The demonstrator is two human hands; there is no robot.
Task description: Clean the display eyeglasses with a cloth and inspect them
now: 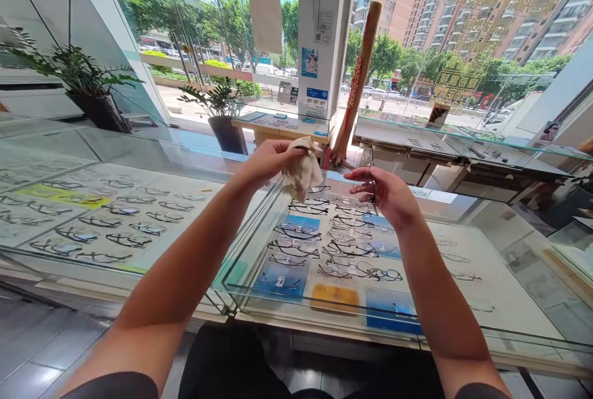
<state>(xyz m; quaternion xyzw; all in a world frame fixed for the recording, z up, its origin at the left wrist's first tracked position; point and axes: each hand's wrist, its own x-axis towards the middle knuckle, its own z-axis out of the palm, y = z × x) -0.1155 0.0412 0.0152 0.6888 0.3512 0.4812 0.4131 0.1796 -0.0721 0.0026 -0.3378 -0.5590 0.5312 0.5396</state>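
Left hand (266, 161): I see its fingers pinching a pale cloth (302, 175), which hangs down just under them.
Right hand (393, 194): its fingers bend around some thin glasses (373, 189) and hold them.
Thin glasses: right at the right fingers, so the right hand is nearer. From the left fingers they are off to the right, past the cloth, with a gap between. Their long way seems to go up and down, but it's hard to see.
Glass table (509, 306): under the fingers of both hands, with rows of glasses (299, 232) inside.
Wood post (364, 68): leaning, far out past the right fingers.
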